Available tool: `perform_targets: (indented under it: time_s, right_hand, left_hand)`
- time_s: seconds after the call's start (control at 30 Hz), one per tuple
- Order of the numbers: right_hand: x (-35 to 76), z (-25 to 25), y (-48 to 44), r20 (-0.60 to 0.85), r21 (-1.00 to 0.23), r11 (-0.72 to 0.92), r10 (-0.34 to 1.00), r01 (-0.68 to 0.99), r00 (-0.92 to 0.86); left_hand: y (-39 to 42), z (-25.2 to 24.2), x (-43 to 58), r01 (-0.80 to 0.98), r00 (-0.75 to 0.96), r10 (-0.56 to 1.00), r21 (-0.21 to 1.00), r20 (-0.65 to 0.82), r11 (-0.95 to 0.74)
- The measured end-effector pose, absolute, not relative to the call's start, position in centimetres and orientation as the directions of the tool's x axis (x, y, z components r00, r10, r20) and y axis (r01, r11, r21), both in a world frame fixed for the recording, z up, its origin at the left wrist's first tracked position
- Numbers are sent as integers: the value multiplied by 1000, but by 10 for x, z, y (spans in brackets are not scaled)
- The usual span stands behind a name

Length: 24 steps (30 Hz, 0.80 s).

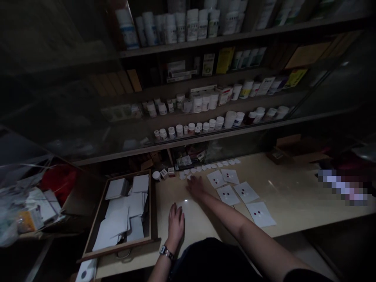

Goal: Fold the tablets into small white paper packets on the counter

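My left hand (176, 224), with a watch (166, 252) on its wrist, lies on the pale counter (194, 227), fingers stretched out and holding nothing visible. Farther forward, my right hand (196, 187) reaches to the near end of a row of small folded white paper packets (208, 166). Its fingers look spread, with the tips at or touching a packet (190, 177). To the right of that hand lie several flat white paper squares (225, 195), each bearing small dark red pills (257, 213).
A wooden drawer (153, 211) filled with white paper sheets (117, 211) sits on the left. A white jar (156, 175) and small boxes (171, 171) stand behind it. Shelves of medicine bottles (192, 25) rise above the counter. An open cardboard box (299, 149) is at the back right.
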State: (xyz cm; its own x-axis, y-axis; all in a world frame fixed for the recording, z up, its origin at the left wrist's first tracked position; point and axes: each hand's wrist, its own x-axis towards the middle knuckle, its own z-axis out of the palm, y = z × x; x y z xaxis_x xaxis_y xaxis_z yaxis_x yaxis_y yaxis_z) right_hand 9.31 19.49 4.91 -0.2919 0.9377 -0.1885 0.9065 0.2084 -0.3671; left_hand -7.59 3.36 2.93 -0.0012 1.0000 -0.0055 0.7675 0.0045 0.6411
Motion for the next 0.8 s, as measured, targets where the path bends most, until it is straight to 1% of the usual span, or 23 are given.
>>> perform_targets:
  time_s: [0.1, 0.2, 0.3, 0.37, 0.47, 0.57, 0.67, 0.8]
  right_hand:
    - [95, 45, 192, -175, -397, 201, 941, 895, -289]
    - [107, 37, 169, -114, -418, 211, 953, 884, -281]
    - [132, 28, 138, -80, -396, 219, 959, 892, -271]
    - [154, 23, 122, -73, -352, 153, 979, 923, -190]
    - [185, 23, 113, -85, -267, -17, 996, 963, -6]
    - [205, 27, 115, -79, -226, -103, 993, 969, 87]
    - [212, 33, 119, -75, -222, -96, 994, 970, 81]
    - [205, 37, 115, -78, -227, -15, 997, 974, -3]
  left_hand:
    - [35, 28, -76, 755, -25, 1000, 656, -1, 20]
    - [33, 26, -78, 747, -38, 999, 664, -1, 29]
    - [29, 22, -80, 745, -44, 999, 666, -13, 41]
    - [26, 20, -81, 743, -41, 999, 668, -26, 48]
    - [24, 20, -78, 748, -7, 999, 663, -37, 29]
    - [23, 22, -71, 756, 37, 999, 654, -20, -15]
    - [22, 25, -65, 757, 72, 997, 650, 13, -63]
    - [17, 26, -65, 748, 89, 995, 656, 52, -101]
